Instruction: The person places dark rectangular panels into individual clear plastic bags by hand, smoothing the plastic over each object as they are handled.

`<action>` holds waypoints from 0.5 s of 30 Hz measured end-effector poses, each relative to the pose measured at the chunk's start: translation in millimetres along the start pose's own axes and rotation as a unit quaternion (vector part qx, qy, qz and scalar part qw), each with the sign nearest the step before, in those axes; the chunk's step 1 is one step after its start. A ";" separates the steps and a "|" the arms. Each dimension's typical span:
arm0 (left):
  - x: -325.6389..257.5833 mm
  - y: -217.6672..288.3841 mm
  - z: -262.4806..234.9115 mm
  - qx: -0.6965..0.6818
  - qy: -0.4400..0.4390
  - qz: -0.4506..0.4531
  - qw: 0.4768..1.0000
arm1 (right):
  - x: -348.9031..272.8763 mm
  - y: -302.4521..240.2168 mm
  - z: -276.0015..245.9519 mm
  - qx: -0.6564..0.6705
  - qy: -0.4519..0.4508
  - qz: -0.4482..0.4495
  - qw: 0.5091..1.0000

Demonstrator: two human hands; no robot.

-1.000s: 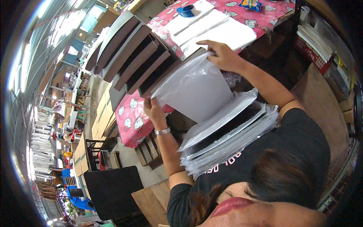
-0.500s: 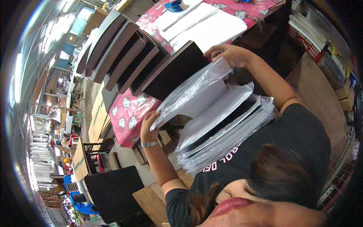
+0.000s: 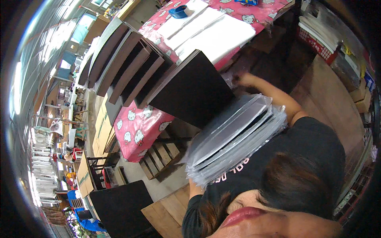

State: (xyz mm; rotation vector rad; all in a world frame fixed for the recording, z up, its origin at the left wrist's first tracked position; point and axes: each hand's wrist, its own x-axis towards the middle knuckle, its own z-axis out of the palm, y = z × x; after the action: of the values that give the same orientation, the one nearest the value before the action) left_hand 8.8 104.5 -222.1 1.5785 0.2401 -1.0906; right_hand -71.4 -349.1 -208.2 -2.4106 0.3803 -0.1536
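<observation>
A thick stack of clear plastic sleeves with sheets in them (image 3: 234,144) leans against my chest, its layers fanned along the upper edge. My left forearm goes in under the stack's lower left end; the left hand itself is hidden behind it. Beyond the stack's upper right corner, my right hand (image 3: 241,78) is smeared by motion and its fingers cannot be made out. A bit of clear plastic (image 3: 229,78) shows beside that hand. A flat black board (image 3: 192,87) stands tilted just in front of the stack, close to my right hand.
Several dark boards (image 3: 127,63) stand in a leaning row on a table with a pink patterned cover (image 3: 139,131). White sheets (image 3: 216,37) and a blue round container (image 3: 180,12) lie farther back. A red basket (image 3: 317,45) sits right, a black tabletop (image 3: 121,208) lower left.
The clear sleeve stretched between both hands is no longer held up there. My left hand has gone behind the stack, and my right hand has moved slightly down and blurs.
</observation>
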 end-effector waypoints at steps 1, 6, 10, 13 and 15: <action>-0.1 2.1 -3.6 0.000 0.006 0.010 1.000 | 3.7 -37.6 -37.2 0.105 0.065 -0.075 0.989; -22.3 82.5 14.0 0.110 0.006 0.108 0.988 | 39.3 -90.0 -125.4 0.002 0.220 -0.261 0.940; -78.7 146.7 56.4 0.239 -0.036 0.235 0.942 | 78.4 -90.2 -139.0 -0.061 0.044 -0.144 0.987; -115.6 160.4 75.6 0.189 -0.109 0.309 0.926 | 100.4 -94.2 -164.9 0.108 0.031 -0.096 0.989; -113.3 176.3 80.5 0.239 -0.105 0.365 0.894 | 115.0 -87.2 -188.1 0.237 0.015 -0.045 0.970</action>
State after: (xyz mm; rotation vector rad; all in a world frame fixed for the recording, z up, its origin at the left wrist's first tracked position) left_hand 23.0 20.7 -14.2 1.7330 -0.7762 -0.7236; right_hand 18.6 -437.4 -7.4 -1.9530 0.2167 -0.2869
